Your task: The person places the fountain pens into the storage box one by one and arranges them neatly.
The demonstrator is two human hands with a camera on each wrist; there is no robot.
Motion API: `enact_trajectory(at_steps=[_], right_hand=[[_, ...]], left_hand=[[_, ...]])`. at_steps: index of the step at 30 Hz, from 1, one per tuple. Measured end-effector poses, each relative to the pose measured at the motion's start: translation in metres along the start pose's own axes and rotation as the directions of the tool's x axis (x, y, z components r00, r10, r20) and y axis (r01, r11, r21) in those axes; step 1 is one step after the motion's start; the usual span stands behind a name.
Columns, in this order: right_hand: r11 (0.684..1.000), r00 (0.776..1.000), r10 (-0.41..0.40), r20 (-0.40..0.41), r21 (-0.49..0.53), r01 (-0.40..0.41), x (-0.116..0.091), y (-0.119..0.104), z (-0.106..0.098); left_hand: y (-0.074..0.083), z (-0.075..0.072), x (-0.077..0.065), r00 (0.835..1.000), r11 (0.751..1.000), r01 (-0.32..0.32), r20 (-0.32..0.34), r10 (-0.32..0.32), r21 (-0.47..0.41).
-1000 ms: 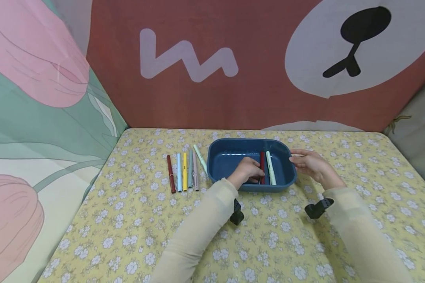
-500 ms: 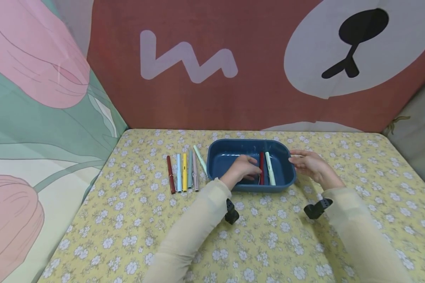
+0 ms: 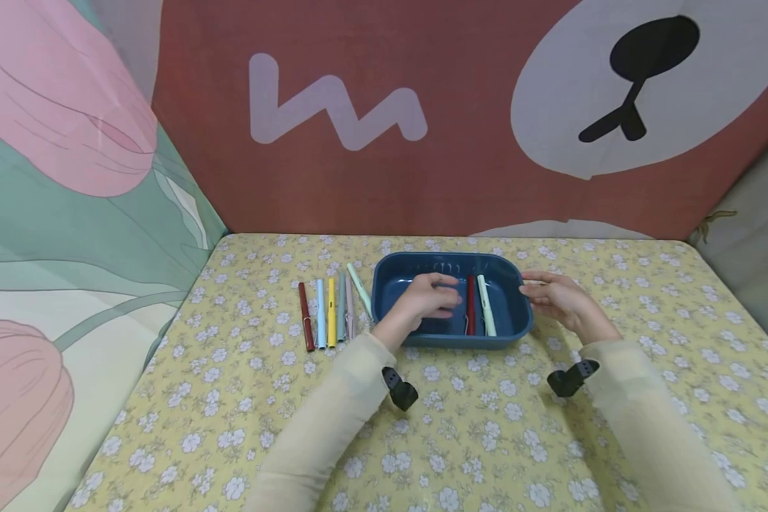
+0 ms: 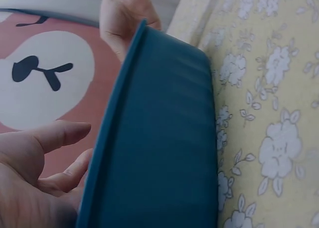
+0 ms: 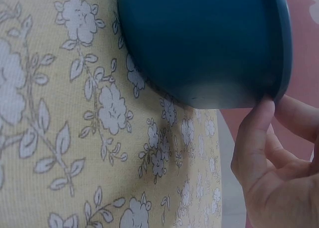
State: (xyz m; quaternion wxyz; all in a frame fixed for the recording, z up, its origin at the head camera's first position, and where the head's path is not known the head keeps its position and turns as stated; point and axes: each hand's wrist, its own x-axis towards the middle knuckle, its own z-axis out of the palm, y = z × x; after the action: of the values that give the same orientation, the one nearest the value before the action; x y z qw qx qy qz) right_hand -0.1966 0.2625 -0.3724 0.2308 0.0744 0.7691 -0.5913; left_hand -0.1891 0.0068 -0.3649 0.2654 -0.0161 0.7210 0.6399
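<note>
A dark blue rectangular plastic box point(image 3: 451, 342) stands on the table. Inside it, toward the right, a dark red pen point(image 3: 471, 306) and a pale green pen point(image 3: 488, 307) lie side by side, a narrow gap between them. My left hand point(image 3: 427, 299) hovers over the box's left half, fingers relaxed and nothing held; in the left wrist view the thumb stands apart from the fingers, partly behind the box wall. At the right end, thumb and forefinger of my right hand point(image 3: 562, 304) pinch the rim, as the right wrist view shows.
Left of the box lie a dark red pen point(image 3: 306, 317), a light blue pen point(image 3: 321, 313), a yellow pen point(image 3: 331, 313), a grey-blue pen point(image 3: 342, 307), a mauve pen point(image 3: 350, 306) and a slanted pale green pen point(image 3: 360, 289). A flowered cloth point(image 3: 473, 441) covers the table.
My left hand has let go of the dark red pen in the box and drawn back left, its fingers loosening. The right hand has stayed at the rim.
</note>
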Motion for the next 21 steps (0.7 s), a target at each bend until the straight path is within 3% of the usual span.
enact_trajectory(at_steps=[16, 21], right_hand=[[1.0, 1.0, 0.007, -0.02, 0.003, -0.007, 0.002, 0.0, 0.002], [1.0, 1.0, 0.008, -0.022, 0.006, -0.008, 0.002, 0.0, 0.002]], left_hand=[[-0.002, -0.034, -0.03, 0.989, 0.99, -0.141, -0.047, 0.141, -0.007], [-0.003, -0.046, -0.04, 0.985, 0.987, -0.161, -0.065, 0.159, -0.025]])
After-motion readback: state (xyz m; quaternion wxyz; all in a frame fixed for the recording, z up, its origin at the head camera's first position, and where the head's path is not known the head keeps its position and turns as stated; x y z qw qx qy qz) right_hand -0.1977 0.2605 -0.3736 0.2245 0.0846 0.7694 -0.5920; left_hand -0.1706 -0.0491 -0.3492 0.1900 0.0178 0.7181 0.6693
